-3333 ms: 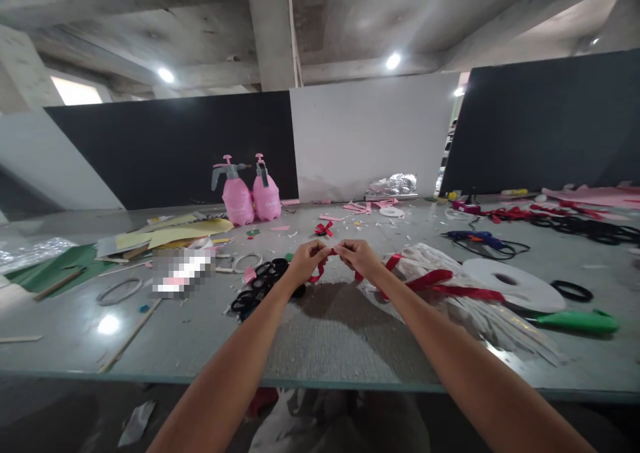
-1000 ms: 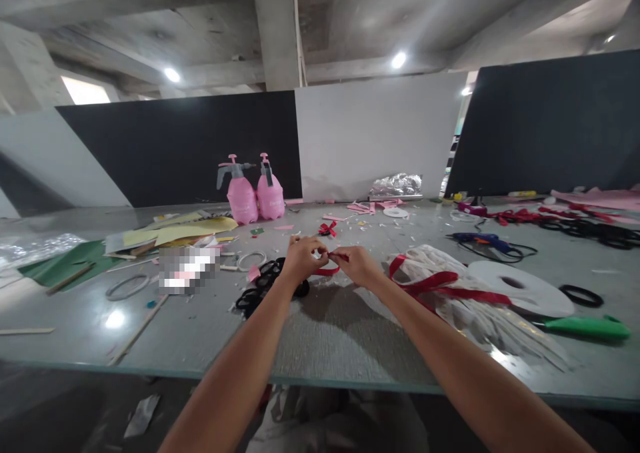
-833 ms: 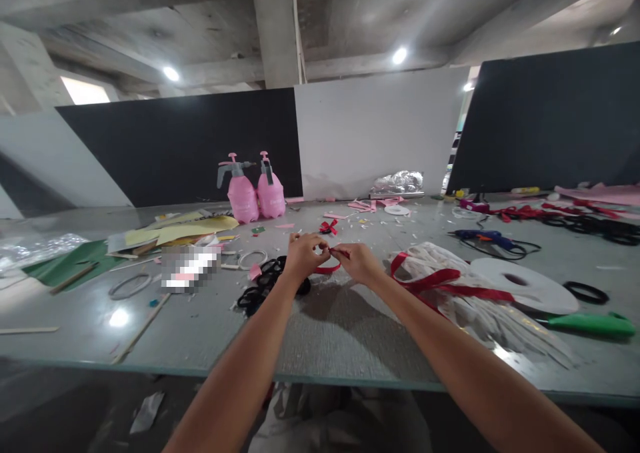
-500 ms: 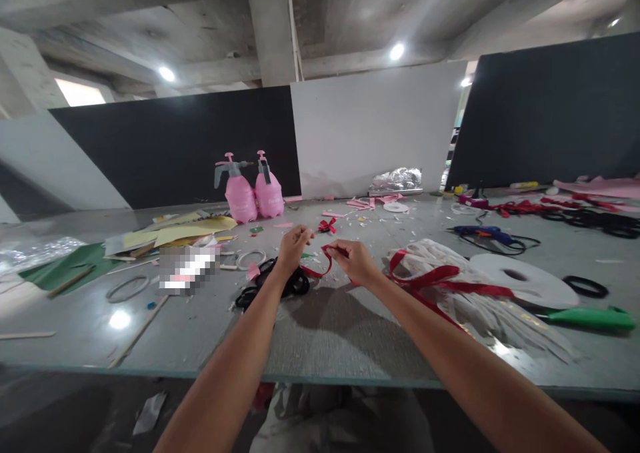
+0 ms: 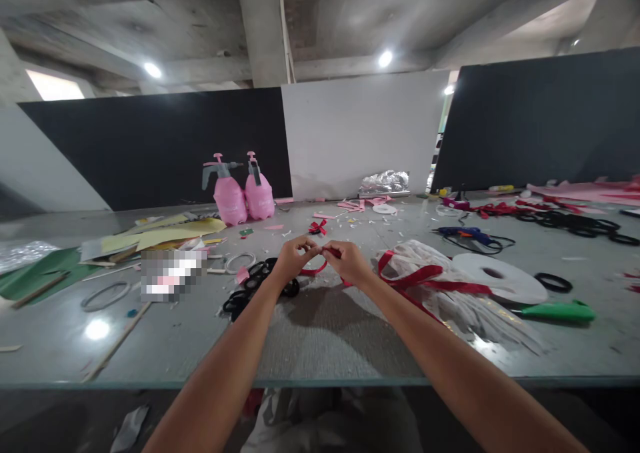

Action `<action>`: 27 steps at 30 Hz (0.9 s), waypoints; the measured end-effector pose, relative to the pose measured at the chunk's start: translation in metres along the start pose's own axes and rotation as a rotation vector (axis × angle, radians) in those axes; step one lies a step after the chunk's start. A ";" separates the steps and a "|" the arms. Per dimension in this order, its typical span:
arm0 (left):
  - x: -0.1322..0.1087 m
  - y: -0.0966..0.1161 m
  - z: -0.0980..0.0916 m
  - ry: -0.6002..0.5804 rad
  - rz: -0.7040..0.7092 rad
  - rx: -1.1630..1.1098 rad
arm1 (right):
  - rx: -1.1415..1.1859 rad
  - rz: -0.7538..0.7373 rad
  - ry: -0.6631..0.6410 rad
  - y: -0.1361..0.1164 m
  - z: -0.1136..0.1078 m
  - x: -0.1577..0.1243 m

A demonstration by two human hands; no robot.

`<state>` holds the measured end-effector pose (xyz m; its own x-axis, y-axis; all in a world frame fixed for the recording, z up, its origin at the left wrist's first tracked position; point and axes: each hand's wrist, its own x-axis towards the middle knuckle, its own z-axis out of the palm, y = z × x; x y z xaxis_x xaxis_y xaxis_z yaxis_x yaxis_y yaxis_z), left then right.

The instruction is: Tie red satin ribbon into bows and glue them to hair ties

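Observation:
My left hand (image 5: pixel 295 258) and my right hand (image 5: pixel 347 261) meet above the table, fingertips together. A narrow red ribbon (image 5: pixel 315 270) is pinched in the right fingers, and a loop of it hangs down below the hands. The left thumb and forefinger are closed at the ribbon's end, touching it. Just beyond the hands lies a small red bow (image 5: pixel 317 227). Black hair ties (image 5: pixel 254 281) are heaped beside and partly behind my left wrist. To the right, a longer red ribbon (image 5: pixel 415 277) lies over a bundle of white strips (image 5: pixel 470 313).
Right of the bundle are a white roll (image 5: pixel 520 281), a green-handled tool (image 5: pixel 560 311) and a blue glue gun (image 5: pixel 467 235). Two pink spray bottles (image 5: pixel 230 199) stand at the back left. Yellow sheets (image 5: pixel 170 233) and a wooden stick (image 5: pixel 117 341) lie left.
My left hand has moved right and its fingers have come to the ribbon at my right fingertips. The whole view has shifted slightly, with the table's things now further left.

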<state>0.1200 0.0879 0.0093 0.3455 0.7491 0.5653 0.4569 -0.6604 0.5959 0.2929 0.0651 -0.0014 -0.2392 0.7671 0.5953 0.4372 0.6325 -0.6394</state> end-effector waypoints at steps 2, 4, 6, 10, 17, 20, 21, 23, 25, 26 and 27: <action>0.000 -0.002 0.001 -0.036 -0.005 -0.004 | -0.013 0.014 -0.008 0.002 0.000 0.000; 0.000 -0.003 0.002 -0.083 -0.028 -0.017 | -0.022 0.033 -0.029 0.005 -0.001 0.001; 0.000 -0.005 0.002 -0.112 -0.062 -0.029 | -0.035 0.032 -0.056 0.008 -0.002 0.002; -0.001 -0.007 0.003 -0.101 -0.085 -0.029 | -0.091 0.006 -0.095 0.012 -0.005 0.003; -0.003 -0.010 0.003 -0.111 -0.042 0.027 | -0.198 0.003 -0.160 0.011 -0.006 0.003; -0.003 -0.011 0.001 -0.126 -0.039 0.058 | -0.206 0.006 -0.185 0.013 -0.004 0.003; -0.003 -0.011 0.001 -0.128 -0.039 0.069 | -0.201 -0.002 -0.193 0.013 -0.004 0.003; -0.004 -0.010 0.000 -0.129 -0.030 0.097 | -0.199 -0.020 -0.208 0.014 -0.003 0.002; -0.005 -0.008 0.000 -0.136 -0.012 0.126 | -0.217 -0.033 -0.218 0.013 -0.001 0.000; -0.005 -0.006 0.000 -0.140 -0.003 0.142 | -0.229 -0.038 -0.220 0.012 0.000 -0.001; -0.005 -0.004 0.000 -0.140 0.004 0.160 | -0.242 -0.046 -0.219 0.011 0.000 -0.002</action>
<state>0.1165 0.0867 0.0038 0.4524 0.7541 0.4761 0.5759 -0.6547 0.4896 0.2981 0.0710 -0.0099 -0.4324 0.7598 0.4855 0.6088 0.6432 -0.4644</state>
